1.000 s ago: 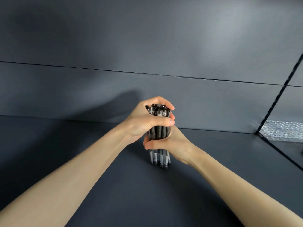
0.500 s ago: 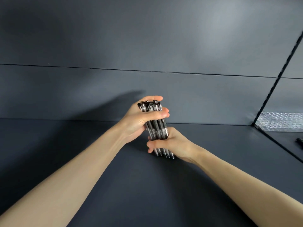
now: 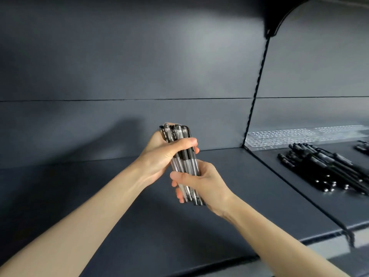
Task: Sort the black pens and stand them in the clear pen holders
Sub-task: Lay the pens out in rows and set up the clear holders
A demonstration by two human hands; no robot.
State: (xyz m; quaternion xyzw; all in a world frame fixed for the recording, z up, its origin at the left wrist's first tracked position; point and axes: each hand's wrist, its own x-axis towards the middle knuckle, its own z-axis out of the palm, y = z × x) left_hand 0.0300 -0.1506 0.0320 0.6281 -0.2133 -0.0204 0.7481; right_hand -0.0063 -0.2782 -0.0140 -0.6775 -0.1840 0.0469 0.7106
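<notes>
Both my hands hold one bundle of clear-barrelled black pens [image 3: 184,162] above the dark table, tilted a little with its top toward the left. My left hand [image 3: 165,154] grips the upper part, thumb across the front. My right hand [image 3: 201,184] grips the lower part, and the pen ends stick out below its fingers. A row of clear pen holders [image 3: 303,134] stands at the back right against the wall. Loose black pens [image 3: 327,168] lie in a heap on the table in front of them.
The dark grey table [image 3: 139,226] runs under my arms, with a seam [image 3: 295,190] dividing it from the right section. A dark wall stands behind, with a corner seam [image 3: 257,86] to the right. The table's front edge [image 3: 323,236] shows at lower right.
The bundle has lifted off the table and tilted. The view has swung right, bringing the pen holders and the heap of loose pens into sight.
</notes>
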